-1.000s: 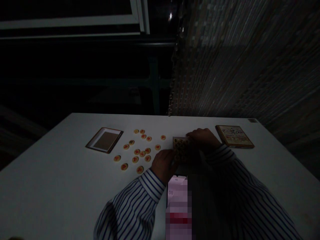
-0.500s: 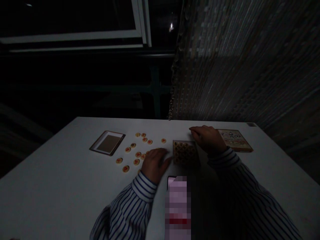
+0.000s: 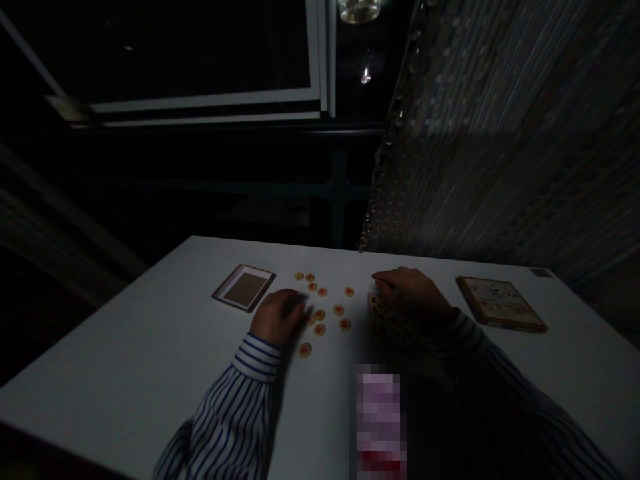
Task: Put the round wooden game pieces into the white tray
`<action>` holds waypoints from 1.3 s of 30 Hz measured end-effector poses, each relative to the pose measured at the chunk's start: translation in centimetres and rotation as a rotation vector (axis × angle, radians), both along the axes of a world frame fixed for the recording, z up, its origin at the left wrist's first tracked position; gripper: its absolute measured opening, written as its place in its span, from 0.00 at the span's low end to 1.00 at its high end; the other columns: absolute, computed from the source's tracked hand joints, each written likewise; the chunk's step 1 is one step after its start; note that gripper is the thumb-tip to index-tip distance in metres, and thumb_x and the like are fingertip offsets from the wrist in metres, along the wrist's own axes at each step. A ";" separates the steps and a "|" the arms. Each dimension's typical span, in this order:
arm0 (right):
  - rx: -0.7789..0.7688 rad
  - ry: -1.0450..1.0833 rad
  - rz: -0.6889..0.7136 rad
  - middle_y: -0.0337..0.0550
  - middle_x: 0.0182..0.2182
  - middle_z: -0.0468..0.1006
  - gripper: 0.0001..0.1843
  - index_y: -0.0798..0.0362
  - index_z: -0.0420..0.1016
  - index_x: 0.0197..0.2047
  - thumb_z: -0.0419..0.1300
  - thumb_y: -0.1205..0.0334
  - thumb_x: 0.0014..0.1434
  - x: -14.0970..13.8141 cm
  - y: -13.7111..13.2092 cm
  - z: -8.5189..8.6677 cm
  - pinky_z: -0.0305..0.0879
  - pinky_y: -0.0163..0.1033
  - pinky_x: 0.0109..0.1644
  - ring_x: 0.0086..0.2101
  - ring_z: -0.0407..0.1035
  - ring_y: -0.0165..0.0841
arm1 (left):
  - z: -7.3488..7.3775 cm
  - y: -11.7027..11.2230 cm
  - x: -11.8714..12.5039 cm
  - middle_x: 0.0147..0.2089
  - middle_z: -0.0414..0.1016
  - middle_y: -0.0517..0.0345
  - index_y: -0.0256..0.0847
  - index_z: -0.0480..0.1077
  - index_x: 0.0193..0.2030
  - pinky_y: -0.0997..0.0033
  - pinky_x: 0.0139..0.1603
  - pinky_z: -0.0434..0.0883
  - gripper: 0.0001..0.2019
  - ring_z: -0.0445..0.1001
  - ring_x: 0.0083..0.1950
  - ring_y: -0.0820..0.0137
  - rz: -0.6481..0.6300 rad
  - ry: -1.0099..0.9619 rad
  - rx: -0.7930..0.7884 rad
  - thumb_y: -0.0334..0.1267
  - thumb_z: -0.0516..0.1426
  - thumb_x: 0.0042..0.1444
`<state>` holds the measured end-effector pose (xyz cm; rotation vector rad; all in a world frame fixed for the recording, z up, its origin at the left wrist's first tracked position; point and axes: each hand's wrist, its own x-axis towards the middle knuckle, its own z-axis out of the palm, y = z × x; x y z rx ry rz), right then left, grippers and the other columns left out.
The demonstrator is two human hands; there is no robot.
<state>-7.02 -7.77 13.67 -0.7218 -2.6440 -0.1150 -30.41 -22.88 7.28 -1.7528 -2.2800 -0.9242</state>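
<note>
Several round Chinese chess pieces [image 3: 319, 329], pale with mostly red characters, lie scattered on the white table. My left hand [image 3: 277, 317] is over the left side of this group, its thumb and slightly blurred fingers apart. Part of the group is hidden by it. An open box [image 3: 376, 333] holds rows of similar pieces with dark markings. My right hand [image 3: 415, 290] hovers over the far edge of this box, fingers closed together and pointing left. Whatever they may hold is too dark to make out, and the hand and sleeve cover the box's right part.
An open, shallow box lid or tray [image 3: 246, 288] lies at the left. A flat box with a printed picture [image 3: 503, 303] is at the right. A lit, pixelated phone-like object [image 3: 379, 420] sits at the near edge. A bead curtain [image 3: 450, 167] hangs behind the table [image 3: 150, 360].
My left hand has moved left, away from the box and over the loose pieces. My right hand has come nearer the box, its fingers more curled. The view has shifted left.
</note>
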 end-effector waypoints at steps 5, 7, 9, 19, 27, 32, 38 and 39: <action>-0.062 -0.078 0.040 0.43 0.36 0.77 0.15 0.52 0.73 0.42 0.47 0.62 0.58 -2.5 -1.2 0.4 0.58 0.37 0.43 0.38 0.68 0.33 | -0.5 0.5 -2.0 0.41 0.74 0.51 0.38 0.69 0.41 0.62 0.45 0.69 0.14 0.71 0.44 0.62 0.088 -0.003 0.007 0.41 0.53 0.50; -0.088 -0.112 0.068 0.44 0.37 0.77 0.15 0.52 0.73 0.42 0.47 0.61 0.58 -3.6 -1.5 0.3 0.58 0.37 0.43 0.39 0.68 0.33 | -1.1 0.7 -2.5 0.41 0.74 0.51 0.38 0.69 0.41 0.62 0.45 0.68 0.13 0.71 0.44 0.62 0.082 -0.005 -0.001 0.41 0.53 0.50; -0.100 -0.143 0.090 0.44 0.38 0.76 0.16 0.52 0.72 0.43 0.46 0.61 0.58 -4.7 -1.9 0.0 0.57 0.37 0.43 0.40 0.67 0.33 | -1.8 0.9 -2.8 0.42 0.73 0.50 0.37 0.69 0.41 0.62 0.47 0.68 0.14 0.71 0.44 0.63 0.072 -0.005 -0.010 0.41 0.53 0.50; -0.134 -0.147 0.204 0.45 0.39 0.74 0.15 0.53 0.70 0.44 0.47 0.60 0.58 -10.0 -3.2 -3.9 0.57 0.38 0.43 0.40 0.65 0.34 | -4.6 1.3 -3.6 0.45 0.71 0.48 0.36 0.67 0.44 0.59 0.49 0.66 0.17 0.68 0.46 0.61 0.080 0.036 -0.039 0.42 0.54 0.49; -0.143 -0.117 0.259 0.44 0.38 0.74 0.15 0.50 0.70 0.43 0.45 0.60 0.59 -11.1 -3.9 -7.1 0.58 0.38 0.40 0.39 0.65 0.33 | -4.9 1.7 -3.5 0.45 0.71 0.48 0.35 0.66 0.44 0.62 0.50 0.65 0.15 0.67 0.47 0.62 0.082 0.019 -0.043 0.40 0.52 0.51; -0.158 -0.102 0.278 0.44 0.39 0.74 0.15 0.51 0.70 0.43 0.45 0.61 0.59 -10.9 -4.0 -7.6 0.58 0.39 0.41 0.40 0.65 0.34 | -4.9 2.0 -3.3 0.46 0.70 0.48 0.35 0.67 0.44 0.62 0.52 0.64 0.15 0.66 0.48 0.63 0.128 0.021 -0.055 0.39 0.51 0.52; -0.187 -0.126 0.286 0.45 0.39 0.74 0.15 0.52 0.70 0.44 0.46 0.61 0.59 -10.9 -4.0 -7.7 0.58 0.39 0.42 0.40 0.65 0.33 | -4.9 2.2 -3.2 0.46 0.70 0.47 0.35 0.68 0.43 0.61 0.51 0.64 0.14 0.67 0.48 0.62 0.132 0.045 -0.063 0.40 0.50 0.53; -0.193 -0.125 0.291 0.45 0.39 0.74 0.15 0.52 0.70 0.44 0.46 0.61 0.59 -10.9 -4.0 -7.6 0.58 0.39 0.43 0.40 0.65 0.33 | -4.8 2.2 -3.2 0.46 0.70 0.47 0.35 0.68 0.43 0.60 0.51 0.64 0.14 0.67 0.48 0.62 0.131 0.051 -0.070 0.39 0.50 0.53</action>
